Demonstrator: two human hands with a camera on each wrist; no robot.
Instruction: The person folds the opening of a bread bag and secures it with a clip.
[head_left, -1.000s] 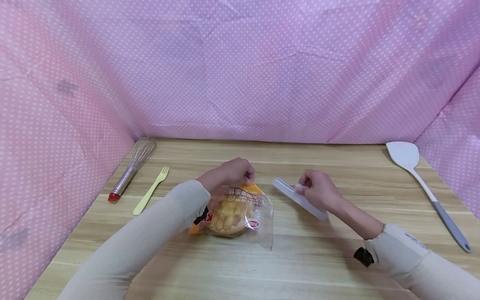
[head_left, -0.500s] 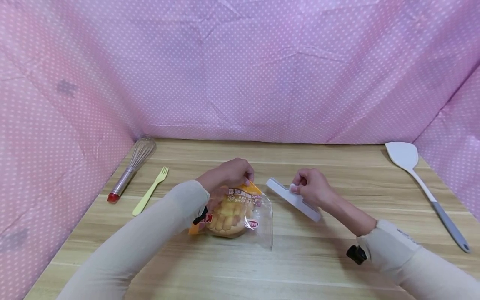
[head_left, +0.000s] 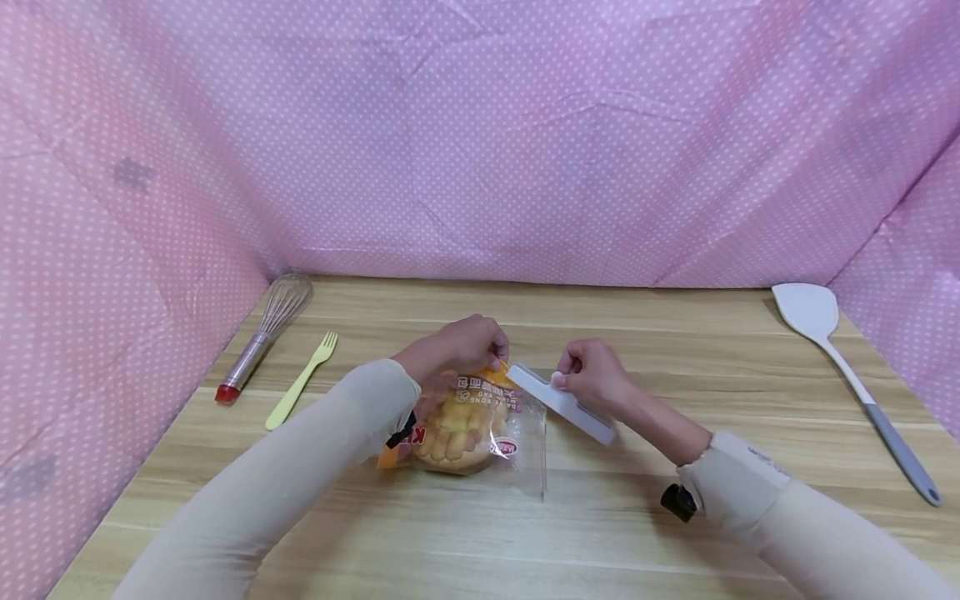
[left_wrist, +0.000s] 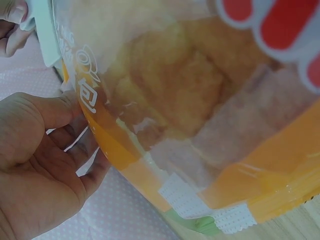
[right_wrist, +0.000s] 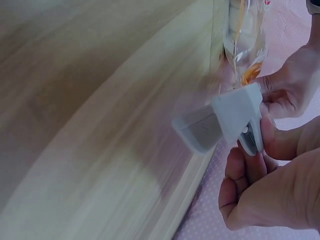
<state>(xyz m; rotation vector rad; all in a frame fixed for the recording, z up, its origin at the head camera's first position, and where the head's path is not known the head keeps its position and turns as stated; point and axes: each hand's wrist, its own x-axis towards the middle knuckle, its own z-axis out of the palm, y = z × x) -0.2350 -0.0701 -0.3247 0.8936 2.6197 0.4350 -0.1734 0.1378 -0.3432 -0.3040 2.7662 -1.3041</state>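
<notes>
A clear bread bag (head_left: 527,467) with orange ends and a round golden bread (head_left: 453,437) inside is at the table's middle. My left hand (head_left: 468,343) pinches its orange upper edge between thumb and fingers, as the left wrist view (left_wrist: 47,145) also shows. My right hand (head_left: 600,379) pinches the handle of a long white bag clip (head_left: 558,404) between thumb and fingers. In the right wrist view the two long plates of the clip (right_wrist: 235,112) stand apart. The clip's left end overlaps the bag's right edge in the head view; contact cannot be told.
A whisk (head_left: 262,337) with a red-tipped handle lies at the left edge of the wooden table (head_left: 480,550). Beside it lies a pale yellow fork (head_left: 303,383). A white spatula (head_left: 807,308) with a grey handle lies far right. Pink dotted cloth (head_left: 480,150) encloses the back and sides.
My right hand has moved left with the bag clip, from well apart from the bag to its right edge. My left hand and the bread bag have hardly moved.
</notes>
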